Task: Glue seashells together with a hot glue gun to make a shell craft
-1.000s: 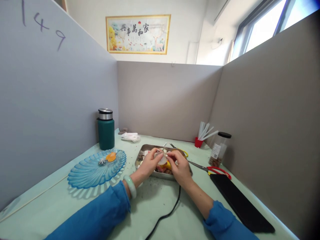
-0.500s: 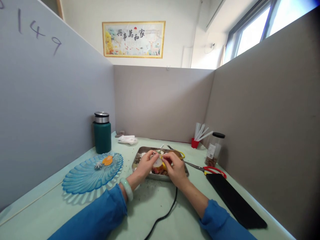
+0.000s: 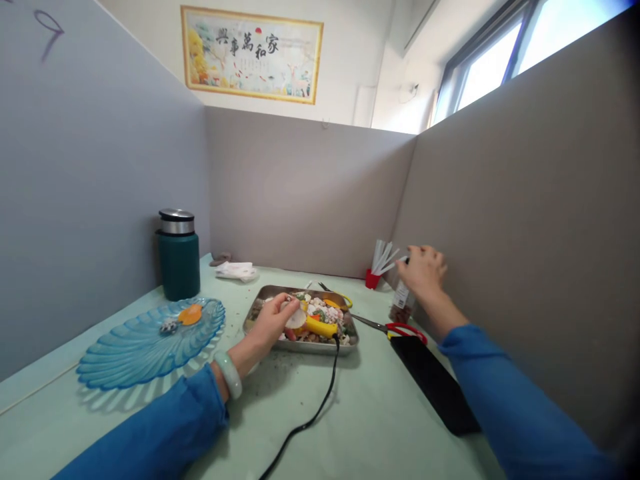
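My left hand (image 3: 273, 327), with a pale green bangle at the wrist, pinches a whitish, translucent round piece (image 3: 295, 319) over the metal tray (image 3: 300, 347). That tray holds shells and small stones, plus a yellow corded tool (image 3: 320, 327) that looks like a hot glue gun. On the right, my right hand (image 3: 424, 272) reaches over a clear jar (image 3: 401, 303) with a label and brown contents. Its fingers are curved and apart, hiding most of the black lid; whether they touch it, I cannot tell. White sticks (image 3: 383, 257) in a red cup (image 3: 372, 279) stand close by.
A blue scalloped plate (image 3: 145, 353) bears an orange shell (image 3: 190, 315) and a dark speckled one (image 3: 169, 326). Behind it stands a green bottle (image 3: 179, 267). Red-handled scissors (image 3: 400, 329) and a black slab (image 3: 435, 387) lie right. A black cord (image 3: 310, 423) crosses the front; partitions surround the table.
My right hand has left the whitish piece and moved right to the jar. My left hand keeps the piece over the tray. The view has turned slightly to the right.
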The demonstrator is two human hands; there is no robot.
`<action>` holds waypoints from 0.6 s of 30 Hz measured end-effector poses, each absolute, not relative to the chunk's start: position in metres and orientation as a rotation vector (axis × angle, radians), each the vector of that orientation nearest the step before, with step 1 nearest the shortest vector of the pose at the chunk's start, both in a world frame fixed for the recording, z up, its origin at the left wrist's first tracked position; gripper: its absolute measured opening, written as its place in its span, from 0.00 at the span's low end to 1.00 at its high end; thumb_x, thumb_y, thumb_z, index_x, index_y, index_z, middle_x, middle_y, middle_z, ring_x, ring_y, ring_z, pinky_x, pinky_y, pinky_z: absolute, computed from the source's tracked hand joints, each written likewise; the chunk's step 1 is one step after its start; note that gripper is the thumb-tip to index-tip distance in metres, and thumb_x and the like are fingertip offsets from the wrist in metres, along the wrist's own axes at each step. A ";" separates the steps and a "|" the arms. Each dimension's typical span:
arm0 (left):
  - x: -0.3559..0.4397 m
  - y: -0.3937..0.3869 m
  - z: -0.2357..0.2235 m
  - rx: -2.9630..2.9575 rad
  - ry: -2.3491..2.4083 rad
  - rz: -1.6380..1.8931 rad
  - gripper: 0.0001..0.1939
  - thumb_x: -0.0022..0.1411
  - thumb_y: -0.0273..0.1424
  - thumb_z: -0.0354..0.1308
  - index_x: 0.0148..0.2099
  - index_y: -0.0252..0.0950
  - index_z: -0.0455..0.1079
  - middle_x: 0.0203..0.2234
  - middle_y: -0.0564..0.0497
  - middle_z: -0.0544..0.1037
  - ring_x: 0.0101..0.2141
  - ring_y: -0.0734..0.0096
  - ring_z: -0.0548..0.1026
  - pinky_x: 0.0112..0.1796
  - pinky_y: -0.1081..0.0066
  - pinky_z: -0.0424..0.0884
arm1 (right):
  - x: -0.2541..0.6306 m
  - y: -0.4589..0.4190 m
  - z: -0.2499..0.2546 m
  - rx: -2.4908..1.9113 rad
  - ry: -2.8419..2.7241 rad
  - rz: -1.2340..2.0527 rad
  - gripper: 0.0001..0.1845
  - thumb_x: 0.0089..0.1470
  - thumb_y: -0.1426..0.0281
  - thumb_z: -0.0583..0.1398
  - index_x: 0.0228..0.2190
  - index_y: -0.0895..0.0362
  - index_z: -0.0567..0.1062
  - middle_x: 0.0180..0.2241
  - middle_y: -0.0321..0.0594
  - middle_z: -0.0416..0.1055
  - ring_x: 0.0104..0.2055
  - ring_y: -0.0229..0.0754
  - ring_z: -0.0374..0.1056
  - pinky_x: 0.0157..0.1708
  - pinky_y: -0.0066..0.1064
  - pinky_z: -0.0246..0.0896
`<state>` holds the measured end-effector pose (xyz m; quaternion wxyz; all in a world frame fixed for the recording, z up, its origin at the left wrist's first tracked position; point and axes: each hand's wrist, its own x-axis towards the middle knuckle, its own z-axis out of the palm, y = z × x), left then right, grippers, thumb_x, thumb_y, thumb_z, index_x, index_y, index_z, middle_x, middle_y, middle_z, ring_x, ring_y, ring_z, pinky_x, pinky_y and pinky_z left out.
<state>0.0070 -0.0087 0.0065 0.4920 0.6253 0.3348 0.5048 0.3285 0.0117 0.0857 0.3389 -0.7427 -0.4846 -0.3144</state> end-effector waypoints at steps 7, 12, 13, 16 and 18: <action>0.006 -0.010 0.005 1.503 0.832 1.229 0.18 0.53 0.46 0.57 0.34 0.34 0.64 0.21 0.55 0.69 0.17 0.78 0.67 0.13 0.80 0.64 | 0.376 0.028 0.094 -2.261 -1.587 -0.585 0.25 0.53 0.57 0.55 0.48 0.58 0.66 0.47 0.55 0.64 0.47 0.55 0.62 0.39 0.41 0.56; 0.006 -0.007 0.002 1.513 0.792 1.244 0.19 0.52 0.46 0.56 0.35 0.34 0.64 0.22 0.54 0.69 0.20 0.75 0.69 0.13 0.79 0.64 | 0.364 0.019 0.087 -2.199 -1.591 -0.561 0.25 0.50 0.61 0.57 0.49 0.57 0.64 0.45 0.52 0.64 0.43 0.51 0.65 0.35 0.36 0.58; 0.006 -0.007 0.003 1.510 0.798 1.240 0.19 0.53 0.46 0.56 0.35 0.34 0.64 0.22 0.54 0.69 0.19 0.75 0.69 0.13 0.79 0.64 | 0.360 0.016 0.083 -2.149 -1.631 -0.601 0.26 0.50 0.61 0.58 0.50 0.56 0.63 0.46 0.52 0.64 0.44 0.51 0.64 0.36 0.36 0.59; 0.007 -0.009 0.005 1.480 0.805 1.244 0.19 0.53 0.46 0.56 0.35 0.34 0.63 0.21 0.54 0.69 0.19 0.75 0.69 0.12 0.79 0.64 | 0.347 0.002 0.080 -2.006 -1.726 -0.700 0.22 0.51 0.64 0.58 0.48 0.55 0.66 0.45 0.50 0.64 0.44 0.51 0.64 0.38 0.37 0.59; 0.006 -0.009 0.005 1.444 0.794 1.273 0.19 0.53 0.46 0.56 0.34 0.34 0.62 0.21 0.54 0.68 0.19 0.75 0.69 0.12 0.79 0.64 | 0.340 -0.017 0.090 -1.895 -1.714 -0.737 0.19 0.51 0.66 0.58 0.46 0.56 0.68 0.44 0.51 0.65 0.43 0.50 0.64 0.39 0.38 0.60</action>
